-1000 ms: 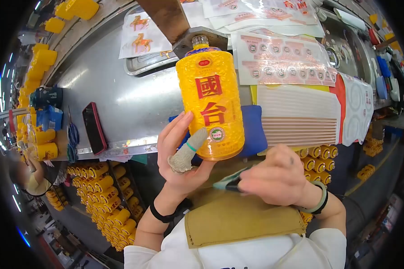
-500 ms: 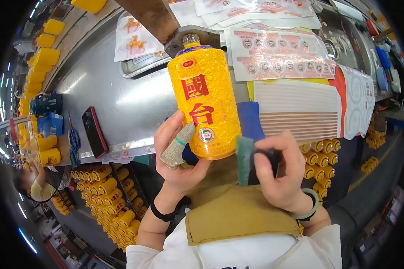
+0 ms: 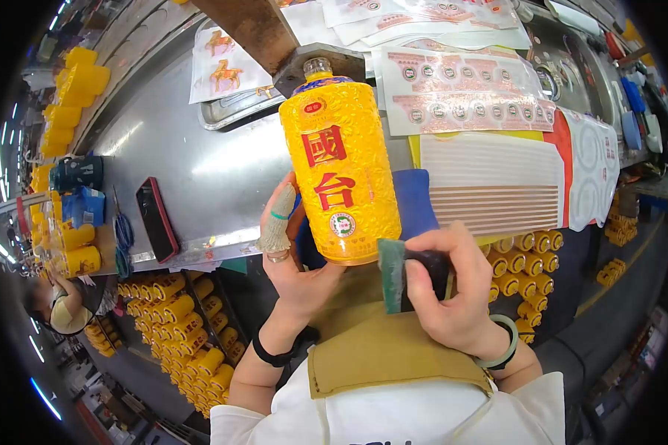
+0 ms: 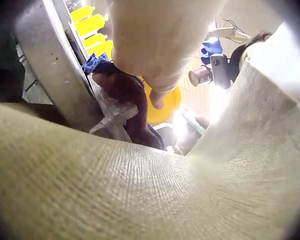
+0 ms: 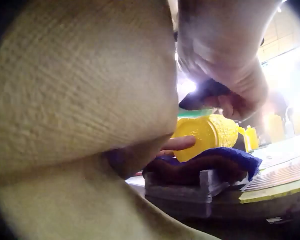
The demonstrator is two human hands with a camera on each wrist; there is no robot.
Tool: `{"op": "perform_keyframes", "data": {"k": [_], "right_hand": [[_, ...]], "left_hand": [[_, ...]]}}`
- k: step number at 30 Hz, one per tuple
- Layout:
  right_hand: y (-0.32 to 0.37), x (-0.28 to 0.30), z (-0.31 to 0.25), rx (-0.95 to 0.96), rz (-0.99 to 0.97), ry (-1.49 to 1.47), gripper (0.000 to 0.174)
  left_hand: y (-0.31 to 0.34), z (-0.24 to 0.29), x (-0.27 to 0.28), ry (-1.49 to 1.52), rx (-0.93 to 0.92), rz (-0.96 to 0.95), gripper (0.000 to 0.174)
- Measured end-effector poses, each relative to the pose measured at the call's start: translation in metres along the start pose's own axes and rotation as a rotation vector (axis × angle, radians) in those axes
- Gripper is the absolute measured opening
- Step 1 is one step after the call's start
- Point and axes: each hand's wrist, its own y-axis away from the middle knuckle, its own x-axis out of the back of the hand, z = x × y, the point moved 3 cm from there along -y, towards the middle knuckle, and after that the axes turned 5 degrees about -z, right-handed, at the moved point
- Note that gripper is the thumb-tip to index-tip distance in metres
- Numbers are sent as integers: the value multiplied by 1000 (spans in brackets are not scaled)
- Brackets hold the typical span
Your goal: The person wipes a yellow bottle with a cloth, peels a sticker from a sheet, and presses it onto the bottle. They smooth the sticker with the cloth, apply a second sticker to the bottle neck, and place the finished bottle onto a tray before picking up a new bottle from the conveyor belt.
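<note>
Yellow bottle (image 3: 341,163) in left hand (image 3: 300,278), green-edged pad (image 3: 391,276) in right hand (image 3: 453,297) — pad now nearer bottle

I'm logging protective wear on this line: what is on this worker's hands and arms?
The left hand has a grey knitted finger cot with a green band on one finger, and a black wristband. The right hand has a pale green bangle at the wrist. The short sleeves are white; no gloves.
</note>
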Motion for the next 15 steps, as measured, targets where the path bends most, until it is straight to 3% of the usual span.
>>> {"op": "perform_keyframes", "data": {"k": [4,8,15], "right_hand": [[0,8,5,-53,70,68,21],[0,4,-8,75,9,-20,22],[-1,5,-6,38,59,58,24]], "left_hand": [[0,-2,-1,45,-6,18,98],[0,-2,-1,81,41,21,97],[-3,-1,-2,86,26,12,96]]}}
